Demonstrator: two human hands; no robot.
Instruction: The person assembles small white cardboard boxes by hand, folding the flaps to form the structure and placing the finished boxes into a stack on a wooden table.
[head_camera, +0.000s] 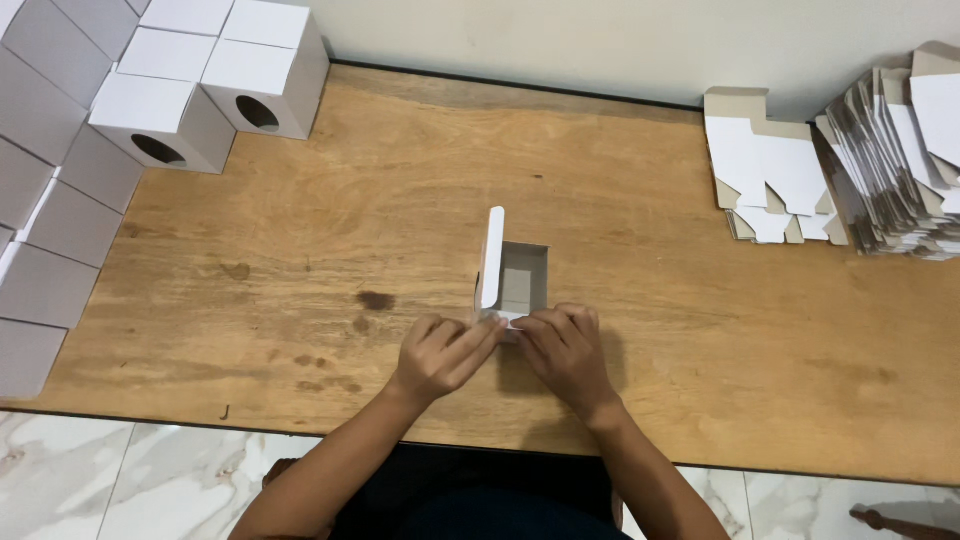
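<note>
A small white cardboard box stands open on the wooden table, its grey inside showing and one flap sticking upright on its left side. My left hand and my right hand both press on the near edge of the box, fingertips meeting at a small folded flap there. Both hands grip the box's near wall.
Several folded white boxes with round holes are stacked at the back left, with more along the left edge. Flat unfolded box blanks lie in a pile and a taller stack at the back right. A wall runs behind.
</note>
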